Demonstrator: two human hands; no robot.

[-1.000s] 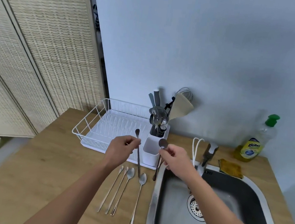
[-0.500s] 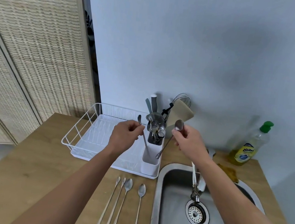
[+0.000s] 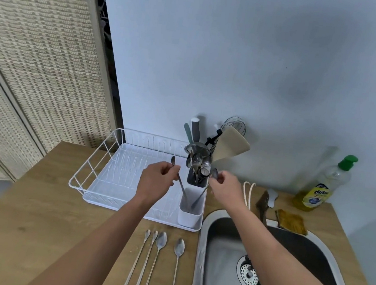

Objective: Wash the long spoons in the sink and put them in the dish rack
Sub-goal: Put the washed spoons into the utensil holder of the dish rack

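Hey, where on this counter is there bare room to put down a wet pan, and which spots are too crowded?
Free: the wooden counter left of the four spoons and in front of the dish rack. The rack's flat tray is bare too. Crowded: the white cutlery cup under both hands, the dark utensil holder, and the strip behind the sink with sponge and soap bottle.

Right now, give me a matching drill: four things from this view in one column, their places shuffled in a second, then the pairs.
Things:
1. left hand
2. soap bottle
3. four spoons
4. sponge

Places:
A. lying on the counter left of the sink
B. on the sink's back rim
C. holding a spoon over the white cup
D. by the wall, far right

Pairs: 1-C, 2-D, 3-A, 4-B
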